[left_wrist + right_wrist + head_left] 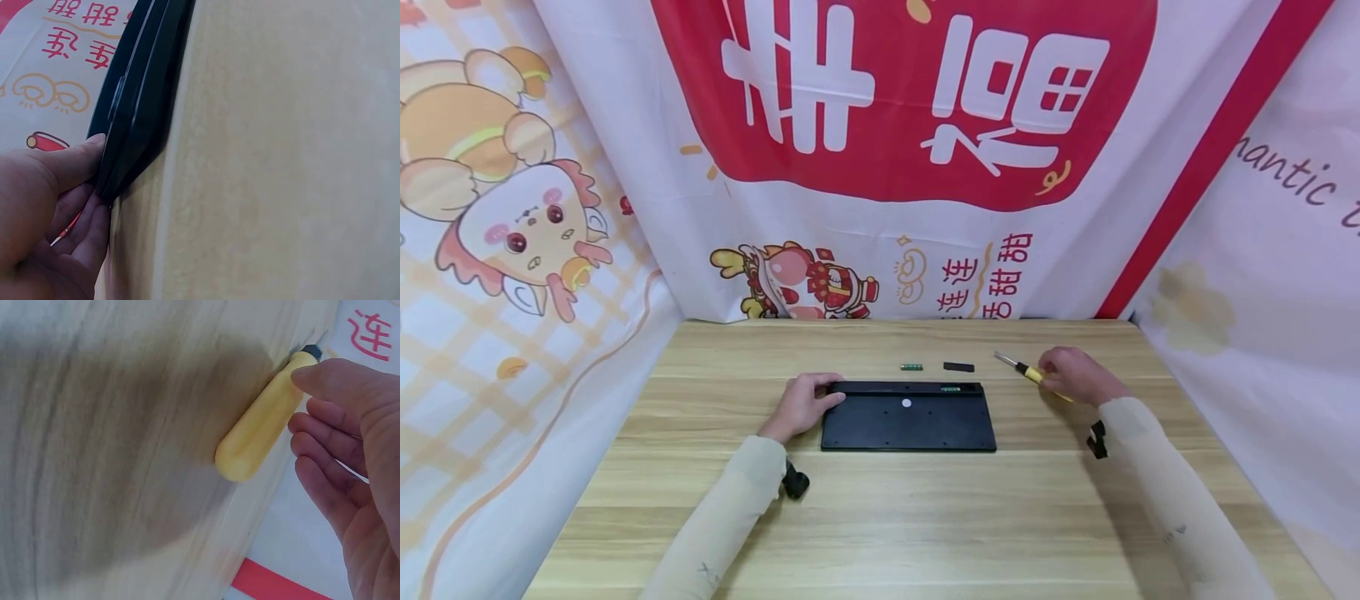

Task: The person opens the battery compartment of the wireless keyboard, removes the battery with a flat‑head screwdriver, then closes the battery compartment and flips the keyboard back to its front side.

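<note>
A black keyboard point(857, 425) lies underside up on the table, its battery compartment uncovered at the upper right with a green battery point(951, 389) inside. My left hand point(802, 407) grips its upper left corner, and in the left wrist view the thumb and fingers pinch the keyboard's end point(134, 119). Off to the right, my right hand point(1078, 377) pinches a screwdriver point(1032, 372) by its yellow handle, the metal tip pointing left and away. In the right wrist view the thumb lies on the handle point(262, 428) near the dark collar; the other fingers are curled beside it.
Beyond the keyboard lie a loose green battery point(912, 367) and a small black cover point(958, 367). A printed cloth point(880, 187) hangs along the far edge of the wooden table point(925, 525), with more cloth on both sides.
</note>
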`<state>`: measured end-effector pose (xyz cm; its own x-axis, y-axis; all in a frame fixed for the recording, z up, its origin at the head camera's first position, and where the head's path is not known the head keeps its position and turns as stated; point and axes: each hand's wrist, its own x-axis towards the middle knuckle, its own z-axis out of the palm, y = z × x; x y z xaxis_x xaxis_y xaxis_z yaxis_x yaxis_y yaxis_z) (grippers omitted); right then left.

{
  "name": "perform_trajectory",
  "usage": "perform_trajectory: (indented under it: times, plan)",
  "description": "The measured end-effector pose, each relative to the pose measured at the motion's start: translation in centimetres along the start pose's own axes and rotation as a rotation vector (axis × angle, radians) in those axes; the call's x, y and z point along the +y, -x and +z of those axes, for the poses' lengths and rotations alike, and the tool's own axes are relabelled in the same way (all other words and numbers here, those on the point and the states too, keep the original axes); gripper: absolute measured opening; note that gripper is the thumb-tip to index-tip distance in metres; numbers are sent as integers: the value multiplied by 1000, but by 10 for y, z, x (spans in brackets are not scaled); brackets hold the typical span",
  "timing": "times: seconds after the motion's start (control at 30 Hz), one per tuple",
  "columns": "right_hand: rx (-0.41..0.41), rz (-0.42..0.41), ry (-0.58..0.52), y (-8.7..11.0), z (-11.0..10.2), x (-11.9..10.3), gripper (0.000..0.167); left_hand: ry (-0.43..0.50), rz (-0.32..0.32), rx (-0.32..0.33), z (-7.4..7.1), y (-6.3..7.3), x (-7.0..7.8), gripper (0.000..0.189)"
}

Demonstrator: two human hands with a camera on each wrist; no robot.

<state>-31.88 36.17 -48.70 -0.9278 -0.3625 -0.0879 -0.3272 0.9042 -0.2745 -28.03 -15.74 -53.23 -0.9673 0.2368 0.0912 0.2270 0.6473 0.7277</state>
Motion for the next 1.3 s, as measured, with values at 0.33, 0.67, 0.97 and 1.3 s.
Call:
perform_trajectory:
  times: [0.33,0.67,0.97,1.3]
  plan:
    - [147,-70,-67,-12,13,-28,23,-23,7,7,-6,1,2,28]
    - [155,-197,-41,-52,25,-78,24,-25,-1,15,-6,3,1,30]
    - [62,-230,-27,-79,33,-92,5,-12,-6,17,-1,4,2,29]
    - [-1,-169,-96,-83,39,-91,4,-9,-16,5,0,2,5,28]
